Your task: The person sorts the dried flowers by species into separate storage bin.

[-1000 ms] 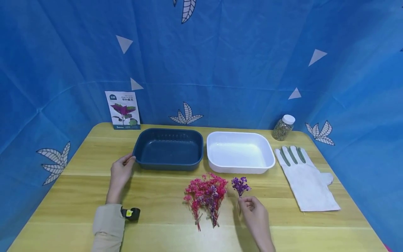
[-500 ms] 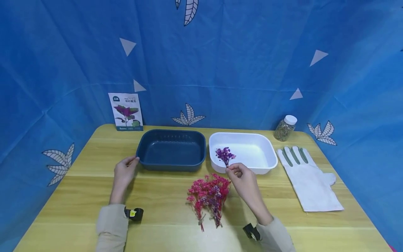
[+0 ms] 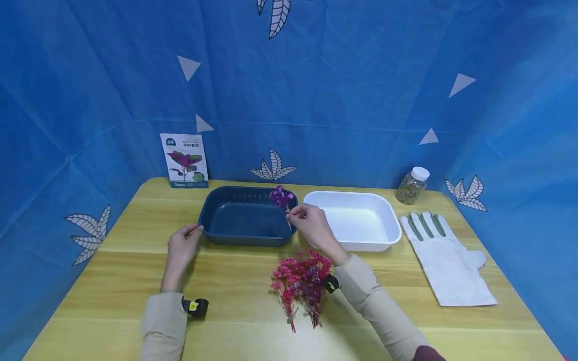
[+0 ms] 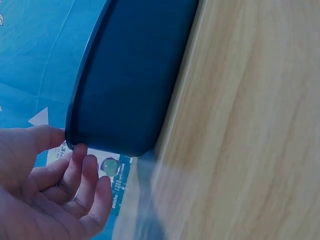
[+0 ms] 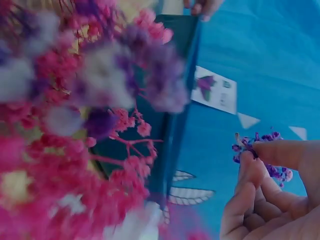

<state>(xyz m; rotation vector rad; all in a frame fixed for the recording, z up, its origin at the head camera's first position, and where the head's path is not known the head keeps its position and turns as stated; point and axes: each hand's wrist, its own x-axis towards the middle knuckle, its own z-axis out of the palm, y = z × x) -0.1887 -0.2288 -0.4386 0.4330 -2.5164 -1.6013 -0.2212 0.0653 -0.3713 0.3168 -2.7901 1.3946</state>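
In the head view my left hand (image 3: 182,245) pinches the front left corner of the dark blue plastic basin (image 3: 246,240). The left wrist view shows its thumb and forefinger at the basin's rim (image 4: 80,75), the other fingers loosely bent below. My right hand (image 3: 312,226) pinches the thin stem of a sprig of purple dried flowers (image 3: 281,196), blossoms upward, over the basin's right end. A pile of pink and purple dried flower sprigs (image 3: 293,276) lies on the table under the right forearm. Those flowers (image 5: 60,165) fill the left of the right wrist view, blurred.
A white basin (image 3: 356,246) stands right of the dark blue one. At the back right is a lidded jar (image 3: 411,188), with a white work glove (image 3: 451,268) in front of it. A seed packet (image 3: 184,160) leans against the blue backdrop (image 3: 361,90) at the back left.
My right hand has carried the purple sprig from beside the flower pile, past the white basin's near left corner, leftward to the dark blue basin. The left hand stays at its corner.
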